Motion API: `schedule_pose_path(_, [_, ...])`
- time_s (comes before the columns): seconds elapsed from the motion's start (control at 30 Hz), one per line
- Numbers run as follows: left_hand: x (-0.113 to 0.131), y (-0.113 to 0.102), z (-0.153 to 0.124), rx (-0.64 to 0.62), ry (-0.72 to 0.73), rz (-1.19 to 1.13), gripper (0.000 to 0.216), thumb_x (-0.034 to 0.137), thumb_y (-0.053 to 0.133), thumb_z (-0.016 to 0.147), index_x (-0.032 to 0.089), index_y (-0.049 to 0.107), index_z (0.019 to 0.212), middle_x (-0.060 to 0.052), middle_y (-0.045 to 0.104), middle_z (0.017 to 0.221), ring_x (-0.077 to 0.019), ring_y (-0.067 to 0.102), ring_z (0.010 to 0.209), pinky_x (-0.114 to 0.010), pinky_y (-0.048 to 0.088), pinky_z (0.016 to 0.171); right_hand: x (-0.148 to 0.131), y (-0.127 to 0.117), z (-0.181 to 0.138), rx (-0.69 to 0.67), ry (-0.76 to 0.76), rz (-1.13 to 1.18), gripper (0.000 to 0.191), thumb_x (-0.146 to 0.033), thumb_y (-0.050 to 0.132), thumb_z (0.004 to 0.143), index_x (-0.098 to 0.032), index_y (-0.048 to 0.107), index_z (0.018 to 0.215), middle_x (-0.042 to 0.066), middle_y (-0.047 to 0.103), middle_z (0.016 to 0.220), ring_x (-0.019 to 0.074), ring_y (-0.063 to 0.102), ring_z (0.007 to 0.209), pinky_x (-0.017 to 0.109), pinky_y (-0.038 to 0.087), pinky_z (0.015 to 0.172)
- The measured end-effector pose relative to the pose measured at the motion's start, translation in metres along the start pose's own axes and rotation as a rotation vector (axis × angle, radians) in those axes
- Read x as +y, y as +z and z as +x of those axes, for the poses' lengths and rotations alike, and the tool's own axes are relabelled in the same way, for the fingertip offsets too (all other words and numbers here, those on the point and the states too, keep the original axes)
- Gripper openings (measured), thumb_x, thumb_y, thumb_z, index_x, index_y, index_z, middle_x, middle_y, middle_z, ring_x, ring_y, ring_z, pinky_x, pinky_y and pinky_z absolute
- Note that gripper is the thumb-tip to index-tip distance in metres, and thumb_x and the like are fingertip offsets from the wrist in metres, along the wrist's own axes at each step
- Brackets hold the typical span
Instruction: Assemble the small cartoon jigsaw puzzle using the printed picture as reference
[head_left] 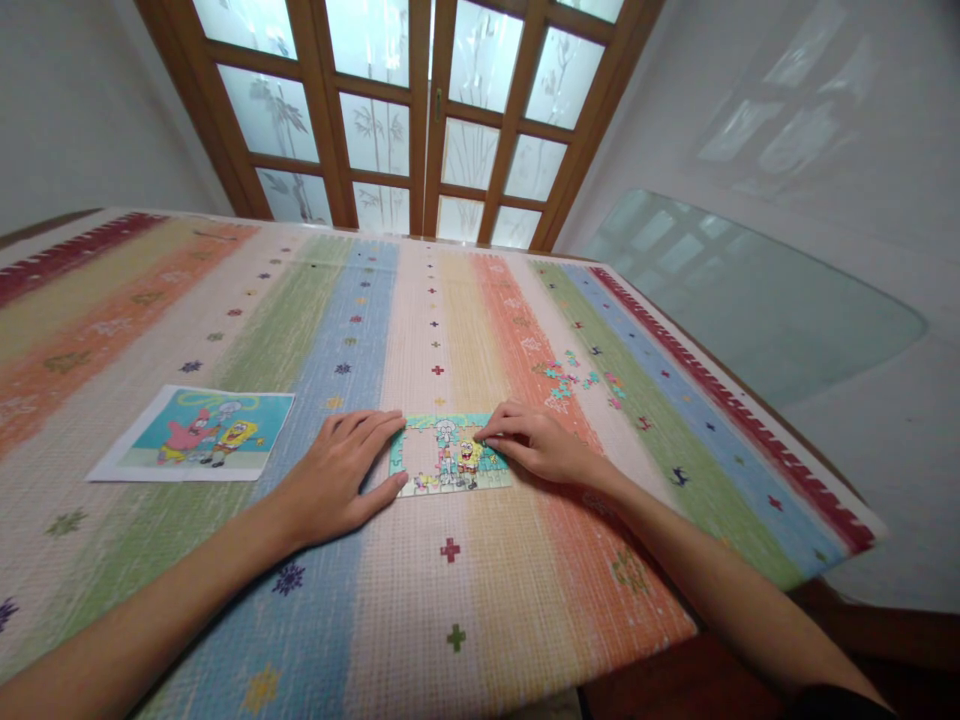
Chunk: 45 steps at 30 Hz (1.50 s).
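A small cartoon jigsaw puzzle (448,458), partly assembled with a gap at its left middle, lies on the striped tablecloth (420,600). My left hand (341,472) rests flat against the puzzle's left edge, fingers stretched out, holding nothing. My right hand (531,441) is at the puzzle's upper right corner, fingertips pressed together on a puzzle piece (486,436) there. Several loose puzzle pieces (576,381) lie scattered on the cloth beyond my right hand.
A printed reference picture (196,432) of the same cartoon lies to the left. The table's right edge (757,405) runs diagonally; a glass tabletop (757,290) leans against the wall beyond. Wooden glazed doors (420,120) stand behind the table.
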<state>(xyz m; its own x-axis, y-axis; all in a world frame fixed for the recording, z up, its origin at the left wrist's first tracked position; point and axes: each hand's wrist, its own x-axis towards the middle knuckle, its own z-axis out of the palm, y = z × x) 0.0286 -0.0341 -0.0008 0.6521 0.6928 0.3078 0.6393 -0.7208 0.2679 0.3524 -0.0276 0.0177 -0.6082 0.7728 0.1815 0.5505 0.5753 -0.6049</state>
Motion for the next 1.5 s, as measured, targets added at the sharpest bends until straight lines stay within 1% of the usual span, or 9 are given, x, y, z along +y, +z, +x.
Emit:
schedule_pose_path(0.13, [-0.001,0.001,0.0,0.003,-0.001,-0.001,0.048,0.047,0.049,0.098,0.02,0.05,0.138,-0.014,0.061,0.141,-0.0332,0.055,0.125,-0.051,0.039,0.104,0.0,0.003,-0.001,0.036,-0.032,-0.043,0.018,-0.022,0.057,0.1,-0.023,0.074,0.106,0.008,0.067,0.097,0.0205,0.061,0.094,0.038,0.051,0.086])
schedule_pose_path(0.3, [0.0,0.0,0.0,0.0,-0.01,-0.028,0.049,0.047,0.048,0.097,0.022,0.052,0.139,-0.013,0.061,0.14,-0.0337,0.055,0.124,-0.052,0.04,0.105,0.0,0.005,-0.002,0.06,-0.023,-0.069,0.018,-0.022,0.057,0.098,-0.024,0.074,0.104,0.008,0.066,0.099,0.0214,0.061,0.093,0.039,0.052,0.085])
schedule_pose_path(0.47, [0.0,-0.001,0.0,0.006,-0.001,-0.018,0.048,0.047,0.048,0.098,0.02,0.051,0.138,-0.014,0.061,0.139,-0.0336,0.055,0.124,-0.052,0.04,0.104,-0.001,0.004,-0.004,0.081,-0.032,-0.108,0.017,-0.023,0.057,0.097,-0.023,0.073,0.1,0.009,0.066,0.1,0.0223,0.062,0.093,0.04,0.052,0.084])
schedule_pose_path(0.6, [-0.001,0.0,0.0,-0.001,-0.012,-0.022,0.049,0.047,0.049,0.097,0.022,0.051,0.139,-0.013,0.061,0.14,-0.0338,0.055,0.125,-0.052,0.04,0.105,-0.005,0.002,-0.005,0.085,0.004,-0.115,0.013,-0.027,0.06,0.097,-0.024,0.072,0.096,0.008,0.066,0.098,0.0224,0.062,0.092,0.04,0.052,0.083])
schedule_pose_path(0.73, [-0.001,0.001,0.0,-0.009,-0.013,-0.019,0.05,0.047,0.049,0.097,0.021,0.052,0.14,-0.013,0.06,0.141,-0.0339,0.054,0.126,-0.051,0.04,0.105,-0.004,0.002,-0.006,0.068,0.032,-0.094,0.009,-0.027,0.065,0.094,-0.024,0.072,0.089,0.007,0.065,0.096,0.0217,0.062,0.091,0.04,0.052,0.083])
schedule_pose_path(0.93, [-0.001,0.0,0.0,0.002,-0.008,-0.026,0.05,0.047,0.049,0.097,0.021,0.052,0.139,-0.013,0.061,0.14,-0.0342,0.055,0.125,-0.052,0.04,0.105,-0.001,0.005,-0.009,0.085,0.0,-0.109,0.009,-0.026,0.063,0.096,-0.024,0.071,0.094,0.008,0.063,0.101,0.0234,0.061,0.098,0.042,0.052,0.089])
schedule_pose_path(1.1, [-0.001,0.001,0.0,0.009,0.001,-0.02,0.048,0.047,0.049,0.098,0.02,0.052,0.138,-0.013,0.061,0.141,-0.0337,0.055,0.125,-0.051,0.04,0.104,-0.004,0.005,-0.011,0.086,-0.01,-0.084,0.01,-0.029,0.063,0.097,-0.024,0.071,0.101,0.009,0.063,0.103,0.0237,0.061,0.1,0.042,0.052,0.09])
schedule_pose_path(1.3, [-0.001,0.002,-0.001,0.01,0.009,-0.003,0.048,0.046,0.048,0.099,0.019,0.049,0.139,-0.014,0.061,0.141,-0.0333,0.055,0.125,-0.05,0.039,0.104,-0.004,0.004,-0.014,0.114,-0.028,-0.095,0.009,-0.03,0.065,0.096,-0.025,0.071,0.101,0.009,0.062,0.106,0.0243,0.06,0.103,0.044,0.051,0.092])
schedule_pose_path(1.5, [-0.001,0.0,-0.001,-0.011,-0.007,-0.016,0.049,0.047,0.046,0.099,0.02,0.046,0.14,-0.014,0.06,0.14,-0.0335,0.054,0.125,-0.051,0.039,0.104,-0.006,0.006,-0.014,0.089,-0.028,-0.11,0.01,-0.028,0.062,0.097,-0.024,0.07,0.101,0.01,0.062,0.109,0.0247,0.059,0.105,0.045,0.051,0.095])
